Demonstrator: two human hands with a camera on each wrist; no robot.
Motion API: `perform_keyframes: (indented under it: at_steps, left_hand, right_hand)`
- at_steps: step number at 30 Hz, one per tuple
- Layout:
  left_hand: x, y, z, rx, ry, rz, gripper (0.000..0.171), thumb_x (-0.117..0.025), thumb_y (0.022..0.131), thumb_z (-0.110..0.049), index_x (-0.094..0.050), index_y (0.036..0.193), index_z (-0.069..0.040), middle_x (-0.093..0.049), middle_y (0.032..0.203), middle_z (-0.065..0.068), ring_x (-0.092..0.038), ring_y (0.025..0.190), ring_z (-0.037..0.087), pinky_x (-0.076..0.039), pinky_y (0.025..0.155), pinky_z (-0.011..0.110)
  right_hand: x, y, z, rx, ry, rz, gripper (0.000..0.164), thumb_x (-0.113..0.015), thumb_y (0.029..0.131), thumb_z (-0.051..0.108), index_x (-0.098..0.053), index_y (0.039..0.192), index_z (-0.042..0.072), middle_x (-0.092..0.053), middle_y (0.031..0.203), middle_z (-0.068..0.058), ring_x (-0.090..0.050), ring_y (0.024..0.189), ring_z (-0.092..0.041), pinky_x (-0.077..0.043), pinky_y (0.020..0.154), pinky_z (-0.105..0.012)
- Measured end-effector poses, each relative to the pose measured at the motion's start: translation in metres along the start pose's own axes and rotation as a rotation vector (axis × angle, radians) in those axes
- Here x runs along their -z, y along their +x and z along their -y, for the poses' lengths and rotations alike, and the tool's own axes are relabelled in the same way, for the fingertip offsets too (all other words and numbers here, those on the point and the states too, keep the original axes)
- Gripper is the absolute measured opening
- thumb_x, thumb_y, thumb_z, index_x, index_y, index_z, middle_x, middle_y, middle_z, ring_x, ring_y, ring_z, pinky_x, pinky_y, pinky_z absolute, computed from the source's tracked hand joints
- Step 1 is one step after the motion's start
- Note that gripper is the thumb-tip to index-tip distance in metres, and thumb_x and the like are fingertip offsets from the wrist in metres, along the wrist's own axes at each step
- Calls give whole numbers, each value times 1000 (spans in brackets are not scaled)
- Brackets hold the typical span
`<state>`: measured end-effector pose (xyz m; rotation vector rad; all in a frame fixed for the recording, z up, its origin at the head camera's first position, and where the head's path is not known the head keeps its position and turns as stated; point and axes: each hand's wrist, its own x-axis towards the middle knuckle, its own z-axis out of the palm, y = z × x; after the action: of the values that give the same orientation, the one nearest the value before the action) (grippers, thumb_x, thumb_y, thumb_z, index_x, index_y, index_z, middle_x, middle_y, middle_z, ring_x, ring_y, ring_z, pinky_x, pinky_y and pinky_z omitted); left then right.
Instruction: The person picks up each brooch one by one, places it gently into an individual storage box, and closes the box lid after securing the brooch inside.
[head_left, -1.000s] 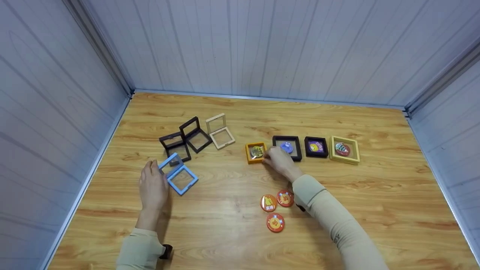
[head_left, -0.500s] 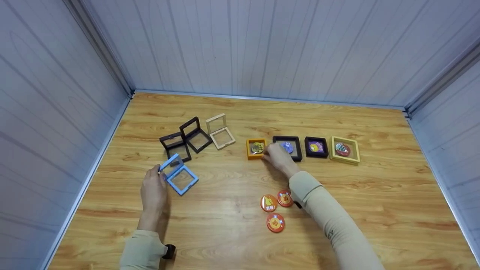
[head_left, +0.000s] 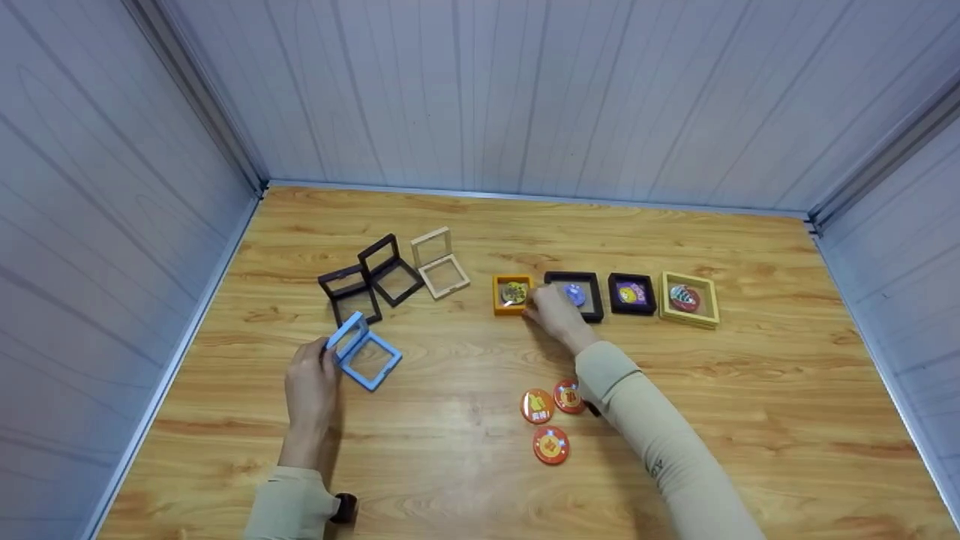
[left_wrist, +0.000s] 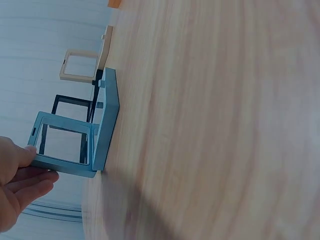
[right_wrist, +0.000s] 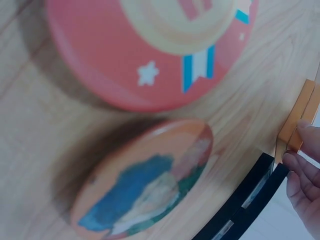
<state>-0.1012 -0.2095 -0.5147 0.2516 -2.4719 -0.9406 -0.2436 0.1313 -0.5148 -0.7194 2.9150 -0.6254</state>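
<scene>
My left hand pinches the raised lid of a light-blue hinged display frame; in the left wrist view the thumb lies on the lid's corner. This blue frame stands unfolded, its base down on the table. Over to the right, my right hand grips the side of a small orange display frame with a yellowish badge inside. In the right wrist view, thumb and fingers hold a corner of the orange frame. The right hand partly covers a black frame with a purple badge.
Two dark frames and a cream frame stand unfolded behind the blue one. Rightward lie a small black frame and a pale-yellow frame, both with badges. Three round badges lie nearer. Walls enclose the table.
The left hand has taken hold of the blue frame's lid and shifted the frame slightly right. The orange frame, in the right hand, has moved a little farther back and straightened.
</scene>
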Motion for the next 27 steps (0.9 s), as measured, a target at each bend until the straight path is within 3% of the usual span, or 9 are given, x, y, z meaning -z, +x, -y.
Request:
perform_keyframes:
  at_steps: [6, 11, 21, 27]
  left_hand:
    - [-3, -4, -5, -11, -15, -2, 18, -56, 84, 1, -60, 98, 11, -59, 88, 22, -58, 79, 32, -49, 66, 41]
    - [-5, -7, -9, -8, -17, 0, 18, -57, 82, 3, -59, 97, 12, -59, 86, 23, -59, 77, 32, -50, 65, 40]
    - [-12, -17, -19, -23, -51, -22, 17, -60, 80, 3, -61, 95, 12, -60, 85, 23, -59, 75, 32, -51, 64, 39]
    - [-16, -23, -27, -39, -80, -30, 17, -63, 78, 3, -62, 93, 11, -60, 82, 21, -61, 72, 30, -52, 62, 36]
  right_hand:
    - [3, -4, 0, 43, 12, -40, 18, -65, 79, 8, -61, 92, -4, -61, 87, -13, -56, 76, -22, -47, 65, -33]
    - [8, -12, 0, 24, 77, -75, 29, -63, 82, 10, -58, 106, -5, -60, 95, -16, -58, 82, -25, -49, 69, -33]
    - [18, -38, 1, 63, 219, -242, 16, -64, 80, 5, -64, 93, -5, -60, 81, -11, -57, 69, -19, -49, 61, -29]
    - [26, -59, 4, 44, 285, -243, 16, -65, 78, 4, -65, 92, -4, -63, 81, -12, -59, 71, -21, -50, 65, -32]
